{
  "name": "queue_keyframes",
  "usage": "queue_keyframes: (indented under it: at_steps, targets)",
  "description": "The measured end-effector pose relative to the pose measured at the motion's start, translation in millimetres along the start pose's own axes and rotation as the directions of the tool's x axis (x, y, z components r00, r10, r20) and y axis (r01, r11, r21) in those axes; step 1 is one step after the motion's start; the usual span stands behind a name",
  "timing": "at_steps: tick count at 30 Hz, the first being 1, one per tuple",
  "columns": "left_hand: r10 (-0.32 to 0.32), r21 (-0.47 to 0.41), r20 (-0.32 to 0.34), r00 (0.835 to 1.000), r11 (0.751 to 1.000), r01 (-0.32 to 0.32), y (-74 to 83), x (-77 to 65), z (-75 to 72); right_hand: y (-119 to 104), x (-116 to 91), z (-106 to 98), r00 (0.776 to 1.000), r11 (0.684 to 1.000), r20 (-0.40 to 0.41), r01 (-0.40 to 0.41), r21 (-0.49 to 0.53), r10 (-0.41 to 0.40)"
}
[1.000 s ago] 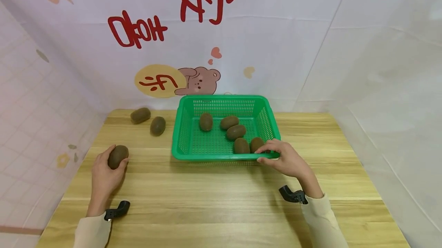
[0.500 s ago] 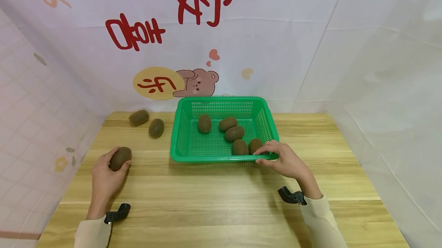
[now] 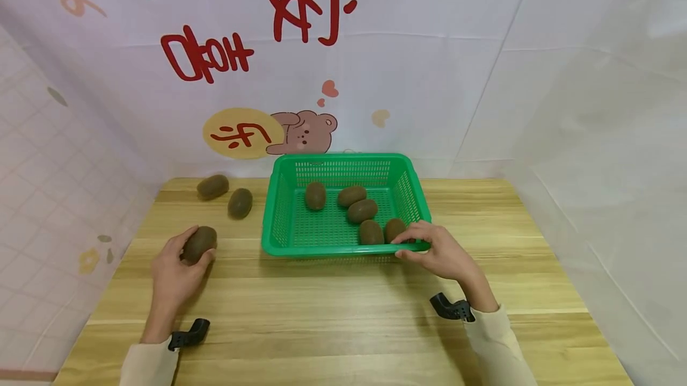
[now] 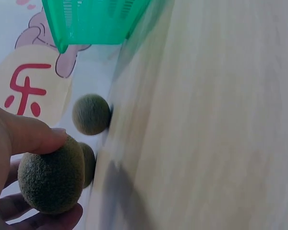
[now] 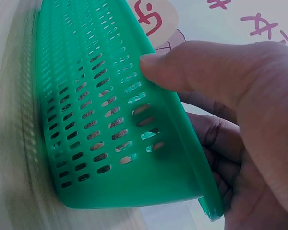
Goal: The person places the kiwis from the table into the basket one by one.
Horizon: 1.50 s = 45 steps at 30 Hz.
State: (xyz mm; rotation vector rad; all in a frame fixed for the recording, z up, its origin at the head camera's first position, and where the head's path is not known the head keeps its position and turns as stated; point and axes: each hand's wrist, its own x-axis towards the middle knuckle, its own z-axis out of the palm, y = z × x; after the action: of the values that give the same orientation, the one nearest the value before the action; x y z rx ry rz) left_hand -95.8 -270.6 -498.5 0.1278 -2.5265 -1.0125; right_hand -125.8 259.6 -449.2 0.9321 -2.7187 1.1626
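Note:
My left hand (image 3: 176, 275) grips a brown fuzzy kiwi (image 3: 200, 244) between thumb and fingers, over the left part of the table. The left wrist view shows this kiwi (image 4: 52, 175) held off the wood. With my right hand (image 3: 442, 253) I pinch the front rim of a green plastic basket (image 3: 316, 250) near its right corner. In the right wrist view the thumb lies outside the basket wall (image 5: 98, 124) and the fingers go behind the rim. Several kiwis (image 3: 362, 211) lie inside the basket, the nearest one (image 3: 395, 229) close to my right fingers.
Two more kiwis, one lying sideways (image 3: 213, 187) and one more upright (image 3: 240, 203), are at the back left of the wooden table (image 3: 322, 326). A white printed cloth (image 3: 429, 64) rises behind the table and along its sides.
My left hand has carried its kiwi a little to the right, toward the basket. The right hand stays on the basket rim. The head view has shifted slightly.

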Motion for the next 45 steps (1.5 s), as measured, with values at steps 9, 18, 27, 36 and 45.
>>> queue_keyframes:
  at_steps: [9,18,27,36,45]
  targets:
    - [0.081,-0.048,-0.034,0.996,0.995,-0.083,14.9,4.5,9.6,-2,0,-2,1.0,1.0,0.005,0.012,-0.009,-0.012]
    - [0.084,-0.091,-0.035,0.996,0.992,-0.087,30.6,11.4,12.3,-2,2,-2,1.0,1.0,0.008,0.015,-0.009,-0.014]
    - [0.128,-0.13,-0.031,0.991,0.983,-0.131,51.1,16.9,12.5,-1,2,-1,1.0,1.0,0.012,0.01,-0.004,-0.01]
    - [0.17,-0.186,-0.027,0.985,0.967,-0.172,68.0,22.5,14.3,-1,0,-1,1.0,1.0,0.014,0.004,0.005,-0.004]
    - [0.21,-0.222,-0.002,0.978,0.953,-0.206,83.1,28.4,17.5,0,-1,0,1.0,1.0,0.008,-0.002,0.011,0.001]
